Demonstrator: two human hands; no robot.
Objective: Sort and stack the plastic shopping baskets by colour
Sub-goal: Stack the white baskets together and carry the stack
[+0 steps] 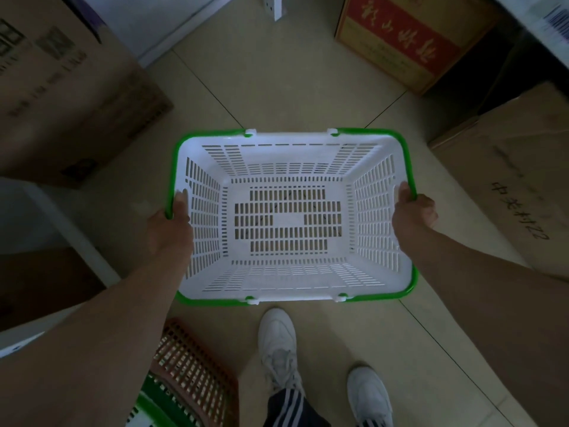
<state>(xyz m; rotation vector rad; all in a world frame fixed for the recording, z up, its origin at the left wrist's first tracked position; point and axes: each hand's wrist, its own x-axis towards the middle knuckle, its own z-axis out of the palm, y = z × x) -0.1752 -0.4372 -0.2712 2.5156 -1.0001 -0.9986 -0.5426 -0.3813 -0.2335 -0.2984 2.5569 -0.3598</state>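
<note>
A white slotted shopping basket with green handles folded along its rim hangs level above the tiled floor, in the middle of the view, and nothing lies inside it. My left hand grips its left short wall, thumb inside the basket. On the opposite short wall my right hand holds the rim the same way. At the lower left, partly behind my left forearm, a brown basket lies over a green one.
Cardboard boxes ring the spot: a big one at the left, a red-labelled one at the back right, another at the right. My white shoes stand just below the basket. Bare floor tiles lie ahead.
</note>
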